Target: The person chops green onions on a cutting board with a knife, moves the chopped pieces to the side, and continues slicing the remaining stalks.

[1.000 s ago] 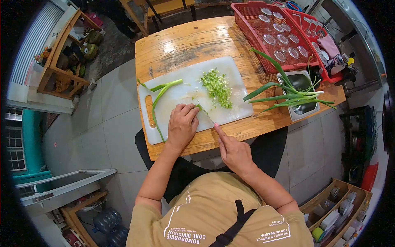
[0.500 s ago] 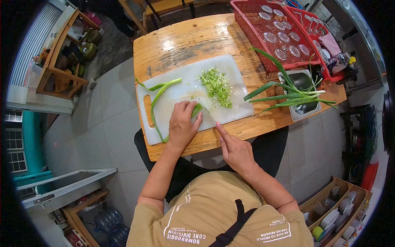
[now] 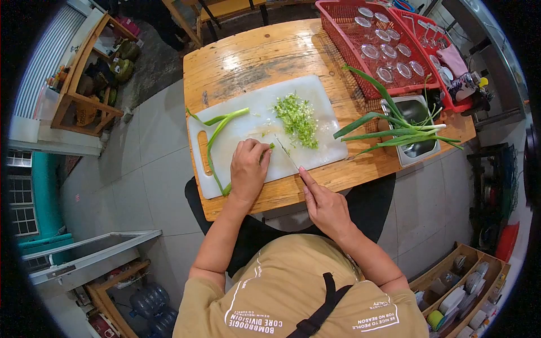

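My left hand (image 3: 248, 169) is closed round a green onion, pressing it on the white cutting board (image 3: 242, 102); a short green end shows past the fingertips. My right hand (image 3: 326, 205) grips a knife (image 3: 286, 151) by its handle, with the blade just right of that end and angled up and left. A pile of chopped green onion (image 3: 297, 120) lies on the board's right half. Another green onion stalk (image 3: 225, 116) rests on the left part, with its leaf trailing past the handle slot.
Whole green onions (image 3: 408, 130) lie across a steel container (image 3: 417, 107) at the table's right. Behind it stands a red basket (image 3: 350, 61) of upturned glasses, with a second red basket (image 3: 460, 103) beside it. The wooden table (image 3: 248, 50) ends close to my body.
The knife blade has shifted slightly right, away from my left fingers. Less of the held green onion shows past my left fingertips. My right hand has moved a little right and down.
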`<action>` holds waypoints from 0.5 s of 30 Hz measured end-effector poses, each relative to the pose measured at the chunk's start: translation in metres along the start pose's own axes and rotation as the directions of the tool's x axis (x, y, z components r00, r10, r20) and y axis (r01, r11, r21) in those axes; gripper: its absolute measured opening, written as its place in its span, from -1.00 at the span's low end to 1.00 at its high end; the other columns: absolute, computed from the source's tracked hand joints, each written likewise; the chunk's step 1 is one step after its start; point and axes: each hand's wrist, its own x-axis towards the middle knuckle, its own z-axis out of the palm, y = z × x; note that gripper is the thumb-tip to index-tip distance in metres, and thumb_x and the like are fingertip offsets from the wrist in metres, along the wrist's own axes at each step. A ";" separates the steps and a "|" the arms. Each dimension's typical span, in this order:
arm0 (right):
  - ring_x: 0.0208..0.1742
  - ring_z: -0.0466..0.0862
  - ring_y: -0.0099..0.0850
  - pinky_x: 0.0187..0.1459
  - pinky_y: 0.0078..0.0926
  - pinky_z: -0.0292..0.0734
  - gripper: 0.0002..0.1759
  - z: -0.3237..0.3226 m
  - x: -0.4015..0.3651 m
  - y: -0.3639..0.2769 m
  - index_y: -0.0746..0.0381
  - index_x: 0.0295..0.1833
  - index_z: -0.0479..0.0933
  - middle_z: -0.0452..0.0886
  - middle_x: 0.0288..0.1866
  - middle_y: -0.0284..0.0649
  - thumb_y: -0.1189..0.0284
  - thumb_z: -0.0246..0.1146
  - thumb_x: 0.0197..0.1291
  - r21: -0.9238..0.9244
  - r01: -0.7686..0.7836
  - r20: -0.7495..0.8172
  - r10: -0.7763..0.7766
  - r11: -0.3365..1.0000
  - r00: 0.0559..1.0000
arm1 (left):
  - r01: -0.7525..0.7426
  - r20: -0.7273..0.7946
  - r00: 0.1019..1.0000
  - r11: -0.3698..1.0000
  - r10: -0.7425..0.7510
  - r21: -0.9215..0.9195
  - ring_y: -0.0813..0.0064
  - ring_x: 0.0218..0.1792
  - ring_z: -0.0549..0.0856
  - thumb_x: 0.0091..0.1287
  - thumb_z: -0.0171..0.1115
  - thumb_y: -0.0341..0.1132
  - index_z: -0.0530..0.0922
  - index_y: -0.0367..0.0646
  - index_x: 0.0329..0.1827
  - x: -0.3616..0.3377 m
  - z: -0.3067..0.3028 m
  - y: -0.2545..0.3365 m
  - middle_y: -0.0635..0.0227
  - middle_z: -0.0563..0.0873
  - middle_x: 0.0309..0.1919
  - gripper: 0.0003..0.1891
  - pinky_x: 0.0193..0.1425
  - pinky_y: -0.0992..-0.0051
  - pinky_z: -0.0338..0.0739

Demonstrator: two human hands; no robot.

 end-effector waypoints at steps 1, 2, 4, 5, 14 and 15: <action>-0.21 0.84 0.07 -0.17 -0.02 0.75 -0.39 0.001 -0.001 0.001 -0.10 0.76 0.44 0.83 -0.17 0.04 0.33 0.25 0.68 0.003 0.005 -0.007 -0.005 1.000 1.000 | -0.031 -0.028 0.999 0.999 0.032 0.032 0.14 -0.02 0.71 0.41 0.52 -0.43 0.79 -0.22 -0.01 -0.002 0.001 0.002 0.22 0.74 -0.11 -0.85 0.14 0.17 0.65; -0.21 0.84 0.07 -0.17 -0.02 0.75 -0.39 0.001 -0.002 0.003 -0.10 0.76 0.44 0.83 -0.17 0.04 0.33 0.25 0.68 0.004 0.004 -0.007 -0.004 1.000 1.000 | -0.031 -0.026 0.999 0.999 0.032 0.033 0.14 -0.02 0.71 0.41 0.52 -0.43 0.79 -0.22 -0.01 -0.003 0.002 0.005 0.22 0.74 -0.11 -0.85 0.14 0.17 0.65; -0.31 0.81 -0.01 -0.25 -0.01 0.76 -0.32 0.003 -0.003 0.006 -0.11 0.81 0.34 0.77 -0.27 -0.02 0.31 0.24 0.67 -0.027 0.036 -0.002 -0.036 0.999 0.999 | -0.050 -0.042 0.998 0.997 0.052 0.064 0.17 -0.05 0.72 0.43 0.50 -0.45 0.80 -0.23 -0.04 -0.005 0.001 0.009 0.22 0.73 -0.11 -0.89 0.07 0.19 0.67; -0.31 0.81 -0.01 -0.25 -0.01 0.76 -0.32 0.004 -0.004 0.006 -0.11 0.81 0.34 0.77 -0.27 -0.02 0.31 0.24 0.67 -0.023 0.037 -0.001 -0.037 0.999 0.999 | -0.049 -0.041 0.998 0.997 0.051 0.067 0.17 -0.05 0.72 0.43 0.50 -0.45 0.80 -0.23 -0.04 -0.005 0.002 0.008 0.22 0.73 -0.11 -0.89 0.07 0.19 0.67; -0.36 0.79 -0.03 -0.29 -0.02 0.76 -0.33 0.009 -0.007 0.004 -0.10 0.81 0.36 0.75 -0.32 -0.04 0.31 0.25 0.67 -0.024 0.082 -0.014 -0.083 0.996 0.996 | -0.141 -0.006 0.990 0.986 0.142 0.084 0.15 -0.04 0.71 0.42 0.50 -0.48 0.80 -0.24 0.04 -0.005 0.003 -0.003 0.23 0.74 -0.09 -0.82 0.09 0.18 0.68; -0.37 0.79 -0.02 -0.30 -0.01 0.76 -0.32 0.009 -0.007 0.004 -0.10 0.81 0.35 0.74 -0.33 -0.04 0.31 0.25 0.67 -0.037 0.081 -0.002 -0.081 0.996 0.997 | -0.155 -0.003 0.988 0.985 0.156 0.076 0.15 -0.03 0.71 0.41 0.50 -0.49 0.80 -0.24 0.04 -0.005 0.002 -0.004 0.23 0.75 -0.08 -0.82 0.10 0.19 0.68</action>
